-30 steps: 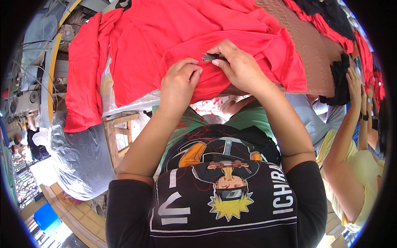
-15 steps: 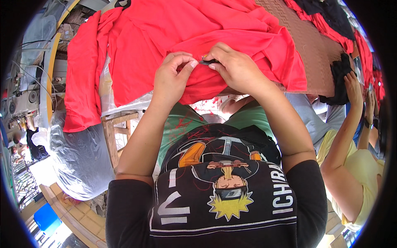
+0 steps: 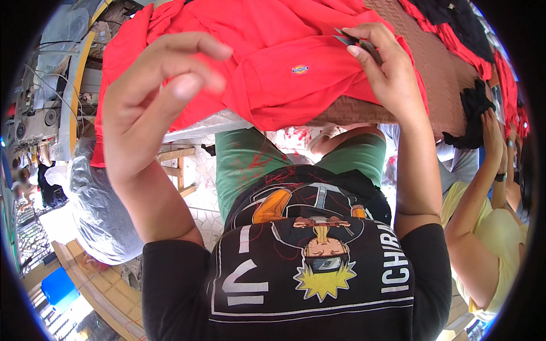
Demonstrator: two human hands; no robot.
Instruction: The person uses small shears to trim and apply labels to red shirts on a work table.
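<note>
A red garment (image 3: 267,96) with a small sewn patch (image 3: 300,69) lies spread across the table before me. My right hand (image 3: 387,62) is closed around small dark thread snips (image 3: 348,38), above the garment's right part. The two blades point left and stand apart. My left hand (image 3: 159,91) is raised over the garment's left side, closer to me and slightly blurred. Its fingers are curled but apart, and I see nothing in them.
The brown textured table top (image 3: 438,91) shows at the right. Beyond it, another person's hands (image 3: 493,133) are beside black cloth (image 3: 473,111). A plastic-covered bundle (image 3: 105,210) stands at the left, near a wooden stool frame (image 3: 176,165). Red thread scraps lie on my lap.
My hands were together at the garment and have separated. The left one has come up and to the left, its pinch released; the right one has moved right with the snips, uncovering the patch.
</note>
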